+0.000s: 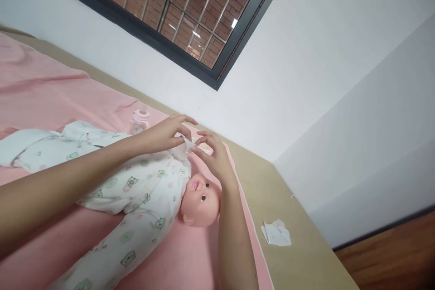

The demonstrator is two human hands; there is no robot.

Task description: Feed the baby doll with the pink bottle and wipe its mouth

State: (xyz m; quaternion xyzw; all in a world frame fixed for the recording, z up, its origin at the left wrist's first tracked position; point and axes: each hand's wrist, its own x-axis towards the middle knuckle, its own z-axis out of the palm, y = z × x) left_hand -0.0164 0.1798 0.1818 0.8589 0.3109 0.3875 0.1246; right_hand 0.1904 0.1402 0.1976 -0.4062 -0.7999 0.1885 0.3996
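A baby doll in white pyjamas printed with small green animals lies on its back, its head toward the right. Above its far shoulder, my left hand pinches a thin white piece of tissue or cloth between thumb and finger. My right hand meets it from the right, its fingertips closed on the other edge of the same piece. Whether this piece joins the doll's far sleeve is hard to make out. Partly behind my right hand sits a clear plastic item.
A pink-collared baby bottle stands beyond the doll on the pink blanket. On the tan tabletop at right lies a folded white tissue. A white wall with a dark-framed barred window borders the far side.
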